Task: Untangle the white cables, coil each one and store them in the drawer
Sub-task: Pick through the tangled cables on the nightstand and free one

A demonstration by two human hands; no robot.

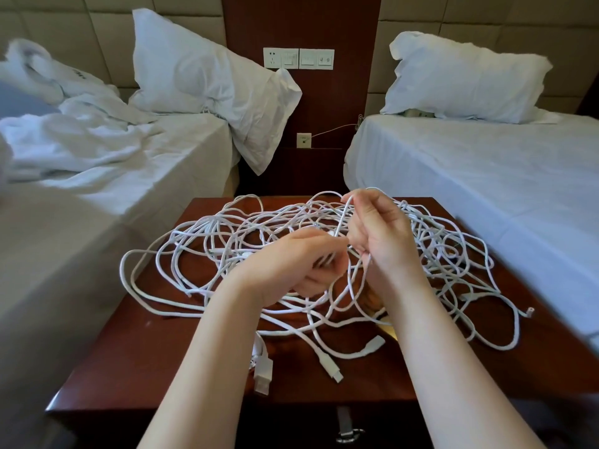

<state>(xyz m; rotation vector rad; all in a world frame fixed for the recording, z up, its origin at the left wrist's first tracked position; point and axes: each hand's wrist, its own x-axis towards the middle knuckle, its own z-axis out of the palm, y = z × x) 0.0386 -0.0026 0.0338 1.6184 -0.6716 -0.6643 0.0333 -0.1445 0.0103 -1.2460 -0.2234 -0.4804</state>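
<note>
A tangle of several white cables (201,241) lies spread over the top of a dark red wooden nightstand (136,361). Loose plug ends lie near the front: a USB plug (263,374), a slim connector (330,367) and a rounded one (372,343). My left hand (291,264) is curled round cable strands above the middle of the pile. My right hand (379,234) is raised just beside it and pinches a thin cable strand that runs upward between its fingers. The drawer front with a metal pull (348,429) shows at the bottom edge, closed.
Two beds flank the nightstand: the left bed (97,176) with a rumpled duvet and pillow (207,79), the right bed (486,170) with a pillow (466,79). A wall panel with sockets and switches (298,58) stands behind.
</note>
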